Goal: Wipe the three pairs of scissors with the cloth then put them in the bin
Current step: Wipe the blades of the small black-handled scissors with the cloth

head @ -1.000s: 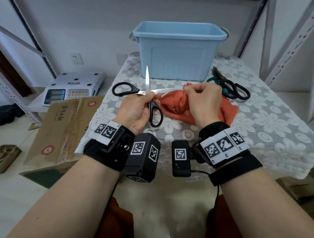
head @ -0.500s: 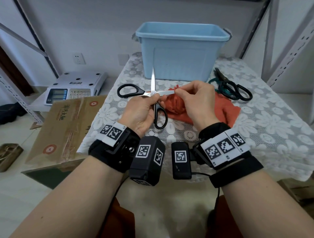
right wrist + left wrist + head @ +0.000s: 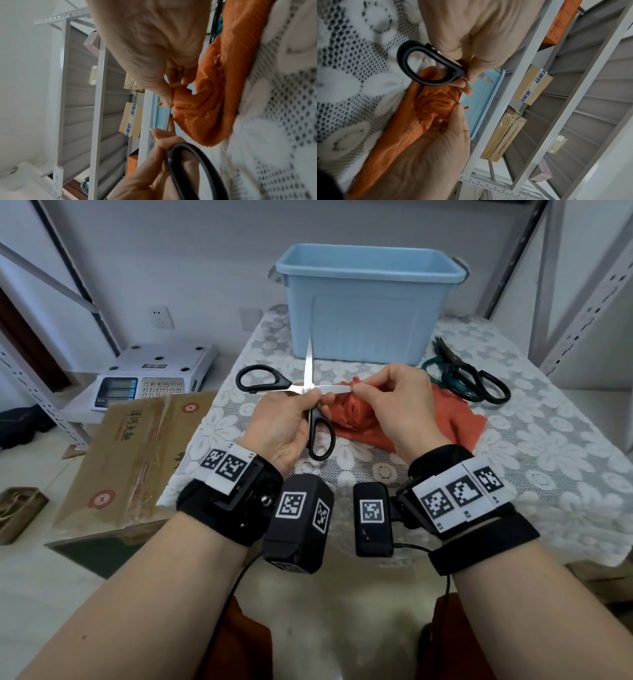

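Scissors (image 3: 310,392) held splayed at pivot by left hand (image 3: 281,428); right hand (image 3: 399,405) pinches cloth (image 3: 452,419) on blade tip.

My right hand (image 3: 397,405) has slid the orange cloth (image 3: 452,419) outward along the horizontal scissor blade (image 3: 334,388) (now near its tip).

Scissors (image 3: 310,392) shiny metal blades w/ matt plastic handles, fuzzy cloth (image 3: 455,422), smooth plastic bin (image 3: 366,313)

Head view looks down; wrist views sit close, sharing the cloth (image 3: 455,422).
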